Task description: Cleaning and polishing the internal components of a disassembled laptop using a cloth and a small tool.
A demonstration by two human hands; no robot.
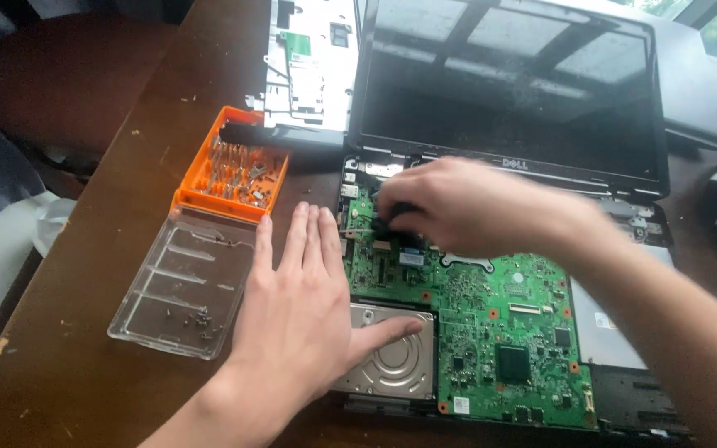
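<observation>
- the laptop [641, 224] lies opened up on the brown table [85, 365]: its top cover is already off, the green motherboard [491, 323] bare, the dark screen [508, 83] still hinged upright behind.
- a removed grey panel [309, 62] lies beyond the orange bit case [238, 170], whose clear lid [180, 282] is folded open with a few small screws loose in it, so i judge a good part of the unscrewing done.
- my left hand [296, 307] lies flat, fingers spread, half on the table and half on the laptop's edge, thumb resting on the silver hard drive [387, 361]; it grips nothing.
- my right hand [466, 207] is curled over the board's upper left corner, fingers closed on a small dark tool [396, 217]; its tip is hidden.
- left, as i judge: the board and the drive both still sit in the chassis.
</observation>
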